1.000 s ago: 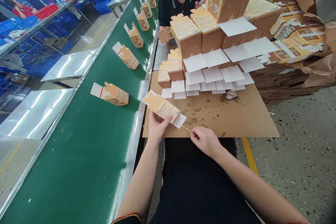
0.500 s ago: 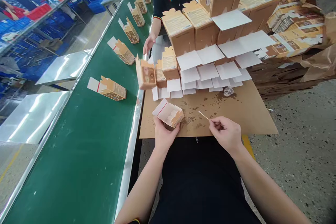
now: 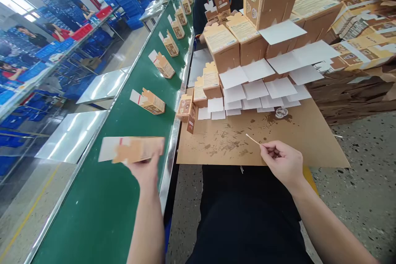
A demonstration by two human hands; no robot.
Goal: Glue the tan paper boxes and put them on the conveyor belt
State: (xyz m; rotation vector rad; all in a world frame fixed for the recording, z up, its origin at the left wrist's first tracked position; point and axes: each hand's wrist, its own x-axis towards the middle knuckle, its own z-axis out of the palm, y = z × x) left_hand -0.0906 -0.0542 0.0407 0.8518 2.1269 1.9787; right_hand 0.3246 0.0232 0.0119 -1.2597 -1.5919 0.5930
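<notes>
My left hand (image 3: 147, 169) is closed on a small brown carton (image 3: 139, 149), blurred by motion, over the green conveyor belt (image 3: 102, 222). The carton's white flap with a red strip points left. Above the cardboard sheet (image 3: 315, 144), my right hand (image 3: 283, 161) pinches a cotton swab (image 3: 253, 139), its tip angled up and left. Dark wet marks spread over the sheet below the swab. Behind them sits a small clear dish (image 3: 281, 112). A brown carton (image 3: 185, 107) with a hanging flap rests at the sheet's left edge by the belt rail.
Stacked cartons (image 3: 222, 45) with white flaps (image 3: 233, 77) fill the back of the sheet. A row of open cartons (image 3: 153, 102) stands along the belt. Across from me, a person holds a carton piece (image 3: 222, 2). Flat carton bundles (image 3: 361, 53) lie at right.
My left hand has carried its carton left from the sheet to over the belt. The carton in mid-air by the rail now rests on the sheet. My right hand keeps the swab.
</notes>
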